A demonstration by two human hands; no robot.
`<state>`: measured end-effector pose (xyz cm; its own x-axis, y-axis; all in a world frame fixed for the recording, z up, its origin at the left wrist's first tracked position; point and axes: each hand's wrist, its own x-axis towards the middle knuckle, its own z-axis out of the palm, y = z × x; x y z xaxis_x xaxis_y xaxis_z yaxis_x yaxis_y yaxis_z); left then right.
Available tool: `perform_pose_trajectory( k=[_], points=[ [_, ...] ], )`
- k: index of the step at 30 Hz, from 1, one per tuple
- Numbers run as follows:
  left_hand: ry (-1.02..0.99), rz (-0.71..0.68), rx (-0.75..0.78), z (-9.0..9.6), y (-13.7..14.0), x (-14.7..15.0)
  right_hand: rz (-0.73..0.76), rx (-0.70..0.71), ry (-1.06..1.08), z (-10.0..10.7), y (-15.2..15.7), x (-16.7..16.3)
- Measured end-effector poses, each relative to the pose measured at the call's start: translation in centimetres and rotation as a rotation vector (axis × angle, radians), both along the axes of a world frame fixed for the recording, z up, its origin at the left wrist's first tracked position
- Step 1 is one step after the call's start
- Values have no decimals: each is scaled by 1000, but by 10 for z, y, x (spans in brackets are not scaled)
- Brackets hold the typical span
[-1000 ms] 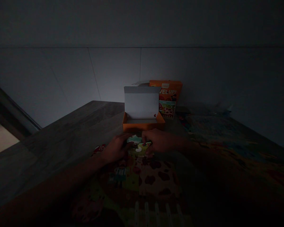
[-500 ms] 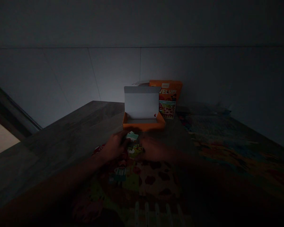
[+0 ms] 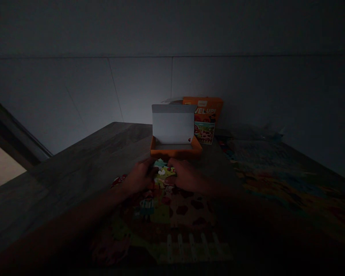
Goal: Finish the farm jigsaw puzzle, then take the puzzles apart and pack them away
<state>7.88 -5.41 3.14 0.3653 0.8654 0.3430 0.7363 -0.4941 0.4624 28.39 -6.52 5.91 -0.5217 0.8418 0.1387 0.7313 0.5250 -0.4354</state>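
A partly assembled jigsaw puzzle with a spotted cow, a small figure and a white fence lies on the table before me. At its far edge my left hand has its fingers curled on pale blue-green puzzle pieces. Facing it, my right hand pinches the right side of a green puzzle piece with a white shape on it. The two lots of pieces sit close together, and the dim light hides whether they touch. Some fingertips are hidden too.
An orange box with its white lid raised stands just beyond my hands. Behind it an orange printed box stands upright near the wall. Right of me lies a colourful printed sheet or puzzle, with clear plastic behind it.
My right hand has moved slightly up and away from me, bringing the green piece up beside the pale pieces. The left hand has stayed nearly in place.
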Motion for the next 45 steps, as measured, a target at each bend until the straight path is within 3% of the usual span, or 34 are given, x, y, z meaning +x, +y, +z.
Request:
perform_pose_trajectory(
  k=[6, 9, 15, 21, 23, 26, 28, 32, 36, 38, 40, 43, 45],
  points=[
    [180, -119, 10, 1, -1, -1, 201, -26, 3, -2, -1, -1],
    [244, -150, 5, 0, -2, -2, 159, -48, 33, -5, -2, -3],
    [94, -85, 53, -2, 1, -1, -5, 2, 257, -18, -2, -9],
    [8, 67, 87, 5, 2, -3, -51, -70, 53, -7, 5, -1],
    [14, 101, 66, 7, 4, -4, -106, -36, 31, -2, 7, 1],
    [-40, 106, 18, 10, 3, -4, -158, 17, 234, -5, 7, -2],
    [-120, 9, -50, 10, -1, -3, -138, -11, 388, -14, 6, -7],
    [-286, -155, -124, 9, -9, 0, -131, -22, 480, -32, 1, -16],
    [-299, -168, -118, 13, -12, 4, -152, 47, 643, -33, -5, -21],
    [-350, -101, -116, 17, -9, 4, -152, 150, 649, -28, -12, -21],
    [-447, 16, -99, 20, -3, 1, -34, 286, 529, -22, -20, -22],
    [-551, 220, -41, 21, 11, -10, 506, 471, 199, -12, -34, -22],
    [-584, 311, -17, 19, 19, -18, 804, 516, 6, -7, -41, -22]
  ],
)
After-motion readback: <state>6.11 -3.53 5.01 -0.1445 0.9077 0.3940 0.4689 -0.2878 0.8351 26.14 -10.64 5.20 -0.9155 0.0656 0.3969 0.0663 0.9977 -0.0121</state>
